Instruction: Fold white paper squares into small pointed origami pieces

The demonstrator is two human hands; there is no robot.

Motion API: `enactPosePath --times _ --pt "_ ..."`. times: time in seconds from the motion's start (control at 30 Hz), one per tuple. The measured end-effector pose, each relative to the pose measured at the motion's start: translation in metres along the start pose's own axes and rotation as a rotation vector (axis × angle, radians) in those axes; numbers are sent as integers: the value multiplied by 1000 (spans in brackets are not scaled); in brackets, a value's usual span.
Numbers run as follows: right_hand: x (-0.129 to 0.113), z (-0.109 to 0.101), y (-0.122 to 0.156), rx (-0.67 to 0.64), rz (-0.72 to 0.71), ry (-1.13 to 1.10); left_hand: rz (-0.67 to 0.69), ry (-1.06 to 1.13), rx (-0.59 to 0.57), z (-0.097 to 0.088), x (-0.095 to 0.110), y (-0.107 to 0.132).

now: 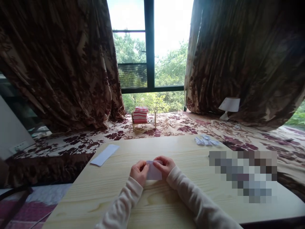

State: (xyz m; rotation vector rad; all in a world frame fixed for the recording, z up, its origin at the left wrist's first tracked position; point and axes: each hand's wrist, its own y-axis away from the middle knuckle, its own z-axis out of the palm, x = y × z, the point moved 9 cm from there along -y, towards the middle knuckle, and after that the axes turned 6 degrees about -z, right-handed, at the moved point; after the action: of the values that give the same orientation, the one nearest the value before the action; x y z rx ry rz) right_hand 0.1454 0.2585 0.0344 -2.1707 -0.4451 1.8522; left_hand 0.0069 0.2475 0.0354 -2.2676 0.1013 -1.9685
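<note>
A small folded white paper (153,172) lies on the light wooden table (100,190) just in front of me. My left hand (138,171) pinches its left edge with curled fingers. My right hand (165,166) presses its top right corner with bent fingers. Both arms wear cream sleeves.
A white paper strip (105,155) lies at the table's far left. Several small folded paper pieces (206,140) sit at the far right edge. Beyond the table are a floral-covered bed, a small rack of striped cloths (140,115), a white lamp (229,106), brown curtains and a window.
</note>
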Motion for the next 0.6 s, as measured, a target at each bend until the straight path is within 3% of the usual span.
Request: enactPosePath --times 0.4,0.6 --pt "3 -12 0 119 -17 -31 -38 22 83 -8 -1 1" --pt "2 -11 1 96 -7 -30 11 -56 7 0 6 1"
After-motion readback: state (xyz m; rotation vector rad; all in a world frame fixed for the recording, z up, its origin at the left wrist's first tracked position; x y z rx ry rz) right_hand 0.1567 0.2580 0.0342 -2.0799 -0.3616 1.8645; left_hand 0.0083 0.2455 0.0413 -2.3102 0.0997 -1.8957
